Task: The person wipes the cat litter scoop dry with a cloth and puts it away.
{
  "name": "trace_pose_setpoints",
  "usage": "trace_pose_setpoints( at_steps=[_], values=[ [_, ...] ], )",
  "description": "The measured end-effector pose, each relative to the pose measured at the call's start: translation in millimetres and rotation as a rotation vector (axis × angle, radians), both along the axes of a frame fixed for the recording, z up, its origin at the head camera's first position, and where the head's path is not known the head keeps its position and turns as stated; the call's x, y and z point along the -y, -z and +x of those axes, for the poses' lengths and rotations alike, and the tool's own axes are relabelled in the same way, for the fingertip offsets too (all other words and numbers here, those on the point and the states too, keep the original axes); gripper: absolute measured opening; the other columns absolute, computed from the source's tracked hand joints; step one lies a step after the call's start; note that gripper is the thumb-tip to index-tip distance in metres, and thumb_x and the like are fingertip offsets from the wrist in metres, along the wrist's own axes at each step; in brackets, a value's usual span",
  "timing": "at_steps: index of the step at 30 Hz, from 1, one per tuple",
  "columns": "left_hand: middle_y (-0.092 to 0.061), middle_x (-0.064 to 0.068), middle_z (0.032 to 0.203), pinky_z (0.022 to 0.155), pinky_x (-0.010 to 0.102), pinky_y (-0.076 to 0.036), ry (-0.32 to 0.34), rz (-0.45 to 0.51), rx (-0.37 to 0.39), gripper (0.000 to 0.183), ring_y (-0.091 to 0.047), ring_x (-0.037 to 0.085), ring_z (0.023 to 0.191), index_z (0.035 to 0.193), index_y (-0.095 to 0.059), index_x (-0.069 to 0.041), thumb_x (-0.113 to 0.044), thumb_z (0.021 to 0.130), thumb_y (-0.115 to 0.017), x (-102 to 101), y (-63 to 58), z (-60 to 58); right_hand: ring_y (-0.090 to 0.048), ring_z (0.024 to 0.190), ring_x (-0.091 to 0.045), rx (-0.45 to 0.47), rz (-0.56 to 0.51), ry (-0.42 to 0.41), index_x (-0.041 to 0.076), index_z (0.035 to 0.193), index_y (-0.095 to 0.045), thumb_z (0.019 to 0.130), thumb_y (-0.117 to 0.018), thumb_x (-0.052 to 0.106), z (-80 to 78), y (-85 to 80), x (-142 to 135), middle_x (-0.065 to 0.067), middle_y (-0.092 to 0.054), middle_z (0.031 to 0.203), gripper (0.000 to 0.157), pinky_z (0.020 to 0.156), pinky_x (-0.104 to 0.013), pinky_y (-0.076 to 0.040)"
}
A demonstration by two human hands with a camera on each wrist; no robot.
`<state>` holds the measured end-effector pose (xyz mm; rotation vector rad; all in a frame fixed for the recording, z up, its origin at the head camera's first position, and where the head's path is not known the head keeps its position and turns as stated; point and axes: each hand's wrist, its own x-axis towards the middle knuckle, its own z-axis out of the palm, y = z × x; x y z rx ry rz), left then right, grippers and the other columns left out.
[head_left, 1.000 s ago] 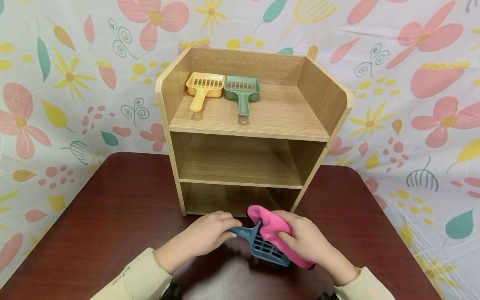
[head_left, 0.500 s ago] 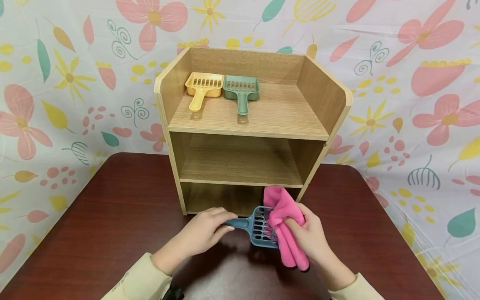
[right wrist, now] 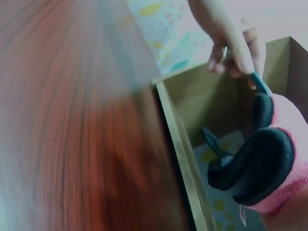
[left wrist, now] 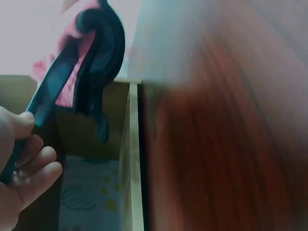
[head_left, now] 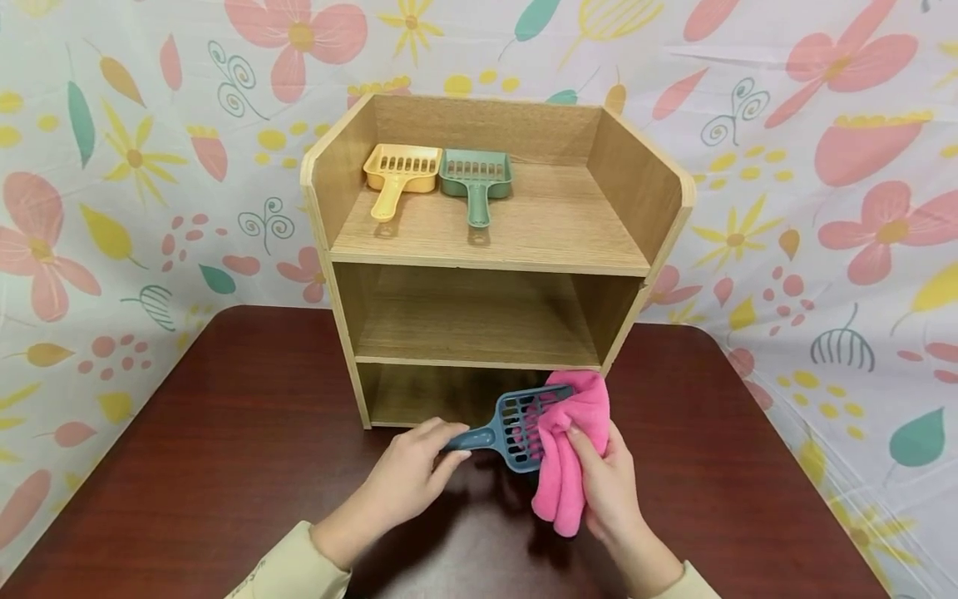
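Observation:
My left hand (head_left: 404,478) pinches the handle of a blue slotted litter scoop (head_left: 482,436) in front of the shelf unit. The scoop points right, its head lifted over the table. A folded pink cloth (head_left: 591,408) covers the right end of the scoop's head, and my right hand (head_left: 609,491) grips it there, thumb on top. In the left wrist view, thumb and fingers hold the thin handle (left wrist: 53,86). The right wrist view shows the cloth (right wrist: 296,125) with its dark side wrapped about the scoop's head, most of which is hidden.
A wooden shelf unit (head_left: 479,264) stands at the back of the dark red table (head_left: 247,441). On its top board lie a yellow litter scoop (head_left: 404,170) and a green one (head_left: 476,179), side by side at the left. A flowered curtain (head_left: 172,208) hangs behind.
The scoop's head has swung up and away from me, tilting to point right. My right hand has moved the cloth along to the scoop's far end. My left hand keeps its hold.

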<state>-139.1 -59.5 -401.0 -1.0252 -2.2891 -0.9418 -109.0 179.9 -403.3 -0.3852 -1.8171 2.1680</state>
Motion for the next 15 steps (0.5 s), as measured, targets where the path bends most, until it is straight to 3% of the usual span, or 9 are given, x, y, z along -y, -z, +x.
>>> trace_pose_setpoints(
  at_steps=[7, 11, 13, 15],
  values=[
    [-0.064, 0.002, 0.087, 0.056, 0.010, -0.041, -0.044, 0.058, -0.003, 0.026, -0.045, 0.001, 0.060, 0.105, -0.067, -0.003, -0.014, 0.082, -0.072, -19, 9.4, 13.1, -0.066, 0.077, -0.007, -0.015, -0.220, 0.168, 0.012, 0.113, -0.057, 0.092, -0.062, 0.020, -1.1, -0.6, 17, 0.007, -0.067, 0.090, 0.023, 0.074, -0.022, -0.055],
    [-0.064, 0.003, 0.087, 0.058, 0.010, -0.042, -0.029, 0.081, 0.004, 0.028, -0.046, 0.001, 0.062, 0.106, -0.065, 0.000, -0.013, 0.082, -0.071, -28, 16.8, 18.8, -0.063, 0.089, -0.010, -0.181, -0.294, 0.131, 0.008, 0.124, -0.052, 0.095, -0.056, 0.015, -1.8, 0.8, 24, 0.005, -0.065, 0.089, 0.031, 0.080, -0.021, -0.053],
    [-0.064, 0.003, 0.087, 0.060, 0.012, -0.044, -0.022, 0.091, 0.009, 0.028, -0.048, 0.002, 0.064, 0.107, -0.065, 0.000, -0.012, 0.082, -0.071, -31, 19.4, 21.3, -0.063, 0.091, -0.009, -0.197, -0.318, 0.130, 0.008, 0.127, -0.048, 0.096, -0.055, 0.014, 0.3, 2.2, 28, 0.005, -0.065, 0.091, 0.032, 0.081, -0.021, -0.053],
    [-0.064, 0.002, 0.087, 0.063, 0.014, -0.046, -0.024, 0.095, 0.005, 0.027, -0.052, 0.003, 0.067, 0.106, -0.065, -0.001, -0.012, 0.082, -0.071, -33, 22.3, 23.5, -0.064, 0.090, -0.006, -0.155, -0.326, 0.162, 0.011, 0.125, -0.044, 0.096, -0.053, 0.016, 3.1, 3.8, 33, 0.006, -0.064, 0.094, 0.031, 0.081, -0.020, -0.053]
  ],
)
